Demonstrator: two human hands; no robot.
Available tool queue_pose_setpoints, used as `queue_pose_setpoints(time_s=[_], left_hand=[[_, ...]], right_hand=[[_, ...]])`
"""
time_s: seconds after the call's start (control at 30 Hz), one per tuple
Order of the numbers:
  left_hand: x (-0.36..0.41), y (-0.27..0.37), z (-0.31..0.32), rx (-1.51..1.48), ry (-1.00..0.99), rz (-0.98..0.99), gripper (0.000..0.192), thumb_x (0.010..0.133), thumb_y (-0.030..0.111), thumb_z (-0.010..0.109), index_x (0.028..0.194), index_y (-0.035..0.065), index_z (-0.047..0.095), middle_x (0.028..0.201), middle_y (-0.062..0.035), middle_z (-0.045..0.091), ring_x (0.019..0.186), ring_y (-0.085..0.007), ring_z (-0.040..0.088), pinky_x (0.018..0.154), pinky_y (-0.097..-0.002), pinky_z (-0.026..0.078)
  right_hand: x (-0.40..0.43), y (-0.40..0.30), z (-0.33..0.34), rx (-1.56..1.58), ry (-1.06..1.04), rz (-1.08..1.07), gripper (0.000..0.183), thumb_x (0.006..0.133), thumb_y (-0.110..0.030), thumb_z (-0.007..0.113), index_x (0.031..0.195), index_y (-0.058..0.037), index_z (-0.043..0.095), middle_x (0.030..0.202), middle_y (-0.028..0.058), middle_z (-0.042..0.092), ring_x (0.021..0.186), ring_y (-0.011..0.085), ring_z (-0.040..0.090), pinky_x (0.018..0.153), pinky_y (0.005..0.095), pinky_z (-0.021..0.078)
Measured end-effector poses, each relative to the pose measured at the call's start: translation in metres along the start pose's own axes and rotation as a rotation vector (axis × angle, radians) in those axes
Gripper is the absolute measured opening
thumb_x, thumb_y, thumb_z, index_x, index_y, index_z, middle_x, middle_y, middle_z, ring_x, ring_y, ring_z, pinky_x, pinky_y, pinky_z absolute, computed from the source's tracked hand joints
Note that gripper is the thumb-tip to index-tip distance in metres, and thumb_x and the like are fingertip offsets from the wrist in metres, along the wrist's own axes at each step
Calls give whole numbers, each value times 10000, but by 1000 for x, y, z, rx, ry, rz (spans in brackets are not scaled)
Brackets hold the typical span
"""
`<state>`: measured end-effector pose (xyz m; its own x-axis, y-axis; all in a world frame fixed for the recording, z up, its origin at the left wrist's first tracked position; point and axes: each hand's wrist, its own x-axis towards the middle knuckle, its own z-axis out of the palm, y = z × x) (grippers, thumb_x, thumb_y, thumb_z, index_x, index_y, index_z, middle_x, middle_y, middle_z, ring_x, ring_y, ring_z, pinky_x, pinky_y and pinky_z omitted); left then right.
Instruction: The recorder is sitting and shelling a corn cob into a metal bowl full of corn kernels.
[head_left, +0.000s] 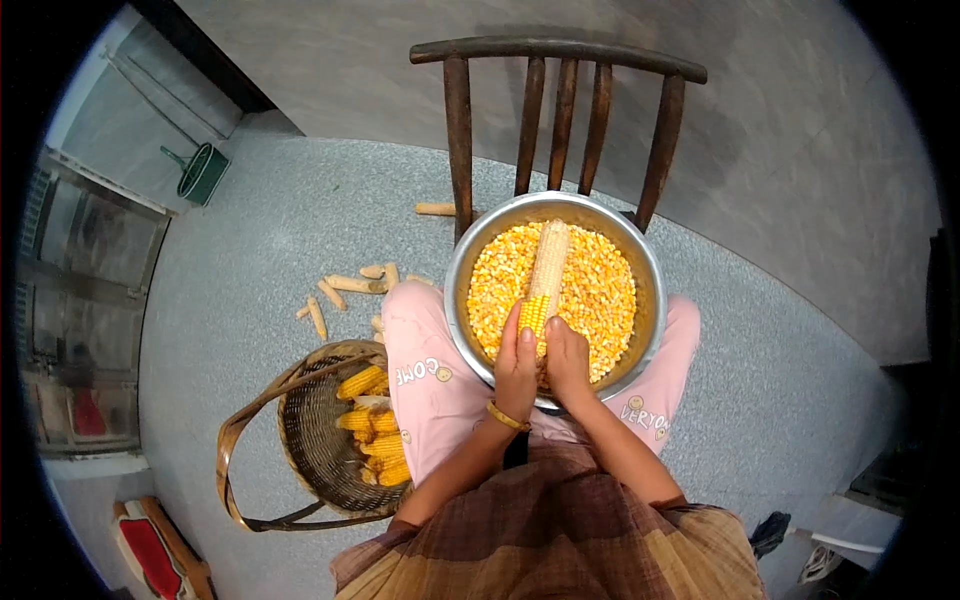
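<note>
A partly shelled corn cob points away from me over a metal basin of loose yellow kernels. Its far part is bare and pale, while yellow kernels remain on the near part. My left hand grips the near end from the left, with a yellow bangle at the wrist. On the other side, my right hand is closed against the cob with its thumb on the edge of the kernel rows. The hands hide the cob's near tip. The basin's near rim is between my knees.
A wooden chair stands behind the basin. Left of my leg is a woven basket with several unshelled corn ears. Several bare cobs lie on the floor beyond it. A green dustpan stands by the far left wall.
</note>
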<state>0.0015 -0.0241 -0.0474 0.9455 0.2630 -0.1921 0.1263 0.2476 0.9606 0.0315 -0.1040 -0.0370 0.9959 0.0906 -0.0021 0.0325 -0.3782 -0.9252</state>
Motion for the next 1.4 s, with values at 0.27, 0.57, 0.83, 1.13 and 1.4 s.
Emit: queue_pose_setpoints(time_s=[0.27,0.57,0.83,1.13,1.4], left_hand=[[-7,37,14,-202,-34,-160,430,910,304,336,1295,118,287,780,13,502,506,-15,343,436,-142,284],[-6,30,6,-261,-33,-217,455,907,331,322,1307,124,257,676,33,442,447,-20,292,402,-152,254],[-8,30,5,-76,-23,-49,437,909,238,331,1309,81,251,813,19,456,541,-20,331,452,-147,284],[-7,42,4,-114,-2,-85,448,903,248,355,1316,109,252,732,34,440,513,-25,319,432,-147,272],[-8,26,-4,106,-55,53,469,881,161,380,1300,-3,246,1071,-108,499,802,-125,501,711,-212,414]], right_hand=[[-1,15,4,562,85,364,352,887,-297,353,796,4,511,575,93,512,517,218,487,483,365,378],[0,-3,-11,223,-118,66,372,877,-347,385,790,-19,537,625,81,514,553,223,518,504,328,409],[2,-5,-22,-115,-117,-106,351,866,-330,399,758,-31,546,666,167,524,582,289,531,522,358,401],[-2,7,-18,744,-307,353,233,883,-241,435,813,-28,501,649,-35,455,576,90,418,553,207,362],[19,3,-32,133,-24,-162,304,849,-233,449,1024,8,509,1065,155,467,1035,252,432,912,333,305]])
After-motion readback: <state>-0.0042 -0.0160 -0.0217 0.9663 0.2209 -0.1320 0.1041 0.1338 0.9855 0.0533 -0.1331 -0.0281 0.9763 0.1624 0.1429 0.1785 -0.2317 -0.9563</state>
